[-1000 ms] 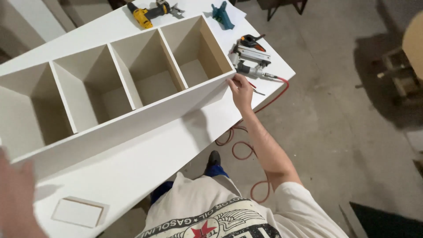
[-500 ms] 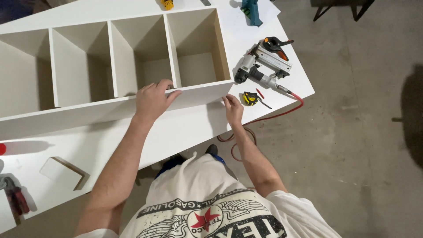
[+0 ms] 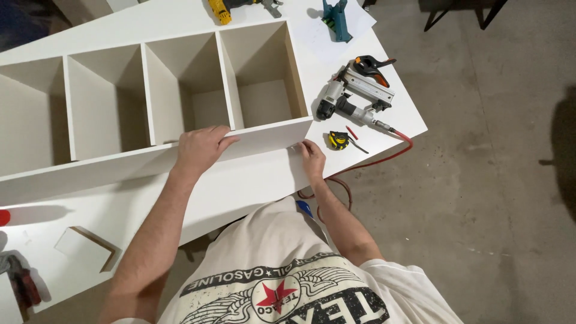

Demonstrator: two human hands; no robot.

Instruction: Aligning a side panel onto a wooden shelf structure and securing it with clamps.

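A long white shelf unit [image 3: 150,96] with several open compartments lies on a white worktable [image 3: 252,180]. My left hand [image 3: 201,147] rests over the top edge of its near side panel, fingers curled over the rim by a divider. My right hand [image 3: 313,159] presses on the lower right corner of that same panel, fingers spread flat against it. Neither hand carries a tool.
A nail gun [image 3: 354,96] with a red hose [image 3: 360,165], a yellow tape measure [image 3: 339,140] and a red pencil lie right of the unit. A yellow drill [image 3: 225,7] and teal clamp [image 3: 336,18] lie beyond. A small white offcut [image 3: 84,249] lies near left. Concrete floor to the right.
My left hand came in from the lower left and settled on the panel's top edge. My right hand slid down to the panel's lower right corner. The view swung right.
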